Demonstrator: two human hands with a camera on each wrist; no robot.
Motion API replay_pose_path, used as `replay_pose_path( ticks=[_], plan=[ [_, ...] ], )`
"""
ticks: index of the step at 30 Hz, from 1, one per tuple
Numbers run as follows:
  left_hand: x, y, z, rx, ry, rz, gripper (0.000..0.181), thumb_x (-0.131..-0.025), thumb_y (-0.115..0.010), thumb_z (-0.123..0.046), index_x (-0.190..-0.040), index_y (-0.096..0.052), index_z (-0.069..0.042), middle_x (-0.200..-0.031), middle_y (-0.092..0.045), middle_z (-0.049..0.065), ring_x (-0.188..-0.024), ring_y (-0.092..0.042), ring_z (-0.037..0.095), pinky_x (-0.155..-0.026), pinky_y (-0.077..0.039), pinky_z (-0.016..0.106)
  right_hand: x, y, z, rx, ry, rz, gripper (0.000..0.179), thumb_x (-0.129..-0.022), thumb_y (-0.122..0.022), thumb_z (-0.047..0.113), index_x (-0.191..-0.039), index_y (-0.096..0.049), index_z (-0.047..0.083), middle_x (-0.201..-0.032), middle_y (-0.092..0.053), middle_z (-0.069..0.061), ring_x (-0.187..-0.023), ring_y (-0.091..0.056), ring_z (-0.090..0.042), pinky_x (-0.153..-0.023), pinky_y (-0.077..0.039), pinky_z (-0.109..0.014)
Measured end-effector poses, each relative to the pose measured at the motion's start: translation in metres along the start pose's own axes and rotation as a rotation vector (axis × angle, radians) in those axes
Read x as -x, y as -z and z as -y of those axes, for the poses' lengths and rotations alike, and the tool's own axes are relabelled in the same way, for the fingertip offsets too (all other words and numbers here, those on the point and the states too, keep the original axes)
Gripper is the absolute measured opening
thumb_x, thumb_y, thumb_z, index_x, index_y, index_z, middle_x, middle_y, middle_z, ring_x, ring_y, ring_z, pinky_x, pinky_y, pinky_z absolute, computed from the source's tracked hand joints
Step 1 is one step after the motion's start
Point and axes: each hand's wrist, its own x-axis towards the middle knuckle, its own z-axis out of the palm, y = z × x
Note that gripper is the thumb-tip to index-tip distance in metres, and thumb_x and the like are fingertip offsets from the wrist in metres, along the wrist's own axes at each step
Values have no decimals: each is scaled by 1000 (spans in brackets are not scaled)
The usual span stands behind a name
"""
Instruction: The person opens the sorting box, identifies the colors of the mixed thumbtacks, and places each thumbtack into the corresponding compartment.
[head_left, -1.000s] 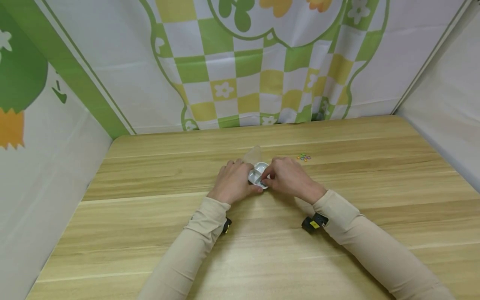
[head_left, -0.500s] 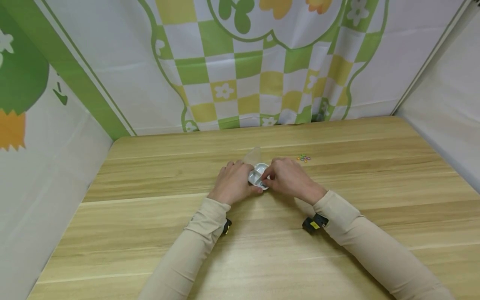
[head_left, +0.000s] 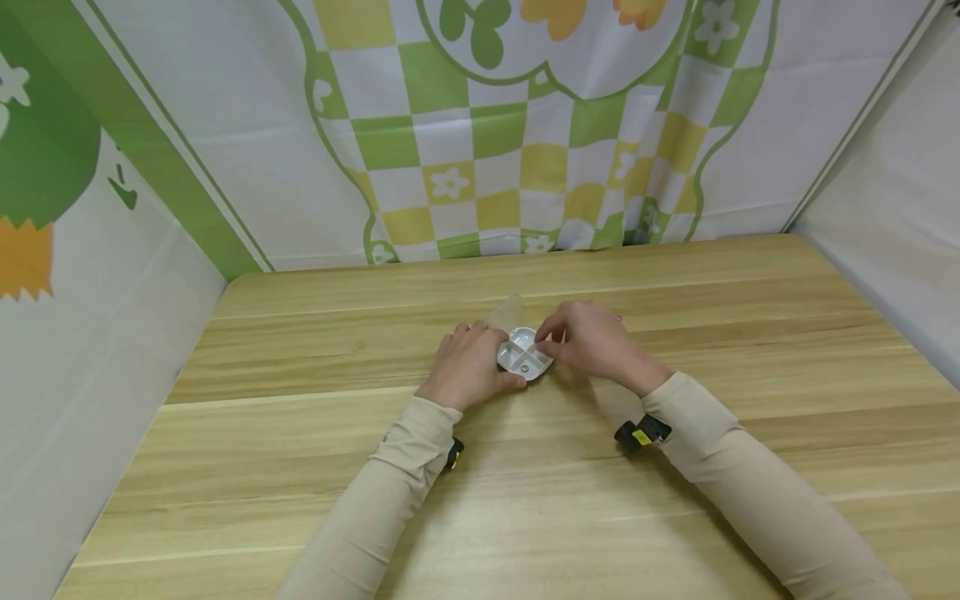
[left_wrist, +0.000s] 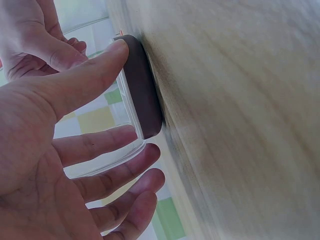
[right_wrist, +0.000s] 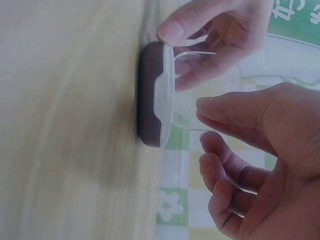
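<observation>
A small pill case (head_left: pixel 512 359) with white compartments and a clear lid (head_left: pixel 506 311) swung up at the back sits on the table. Its outside is dark brown in the left wrist view. My left hand (head_left: pixel 467 364) grips its left side, thumb (left_wrist: pixel 95 75) at the near edge and fingers behind. One small ring-shaped bead (head_left: pixel 525 368) lies in the nearest compartment. My right hand (head_left: pixel 596 343) hovers at the case's right rim, fingers bent loosely; in the right wrist view nothing shows between thumb (right_wrist: pixel 225 107) and fingers.
Behind the right hand a small bead (head_left: pixel 618 317) peeks out on the wooden table (head_left: pixel 315 467); the rest of that pile is hidden. A patterned curtain (head_left: pixel 495 167) hangs along the table's back edge. Both wrists carry black cameras (head_left: pixel 633 435).
My right hand has lifted out of the near compartment and moved right and back, uncovering the bead there and now covering most of the bead pile. My left hand has stayed put.
</observation>
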Motion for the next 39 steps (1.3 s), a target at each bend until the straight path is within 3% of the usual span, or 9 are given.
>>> replay_pose_path(
  ticks=[18,28,39],
  plan=[
    [0,0,0,-3,4,-1,62,-79,-88,-40,-125,-69,-4,-118,-65,11,-104,-55,30,-89,-43,46,0,14,-19,-26,0,-22,9,-89,-77,12,-94,-79,6,-76,-68,-1,-69,-61,-15,-65,-50,-35],
    [0,-1,0,-15,1,-4,62,-79,-87,-41,-126,-68,-4,-122,-65,11,-107,-55,30,-91,-43,46,1,24,-26,-49,-72,14,13,-92,-74,15,-99,-79,5,-78,-67,-2,-69,-59,-17,-64,-48,-34],
    [0,0,-1,-6,5,-3,63,-80,-87,-41,-127,-68,-4,-124,-64,12,-109,-54,31,-93,-43,47,3,36,-36,-68,-114,-10,13,-93,-72,13,-100,-78,4,-80,-68,-4,-70,-59,-18,-64,-46,-35]
  ],
)
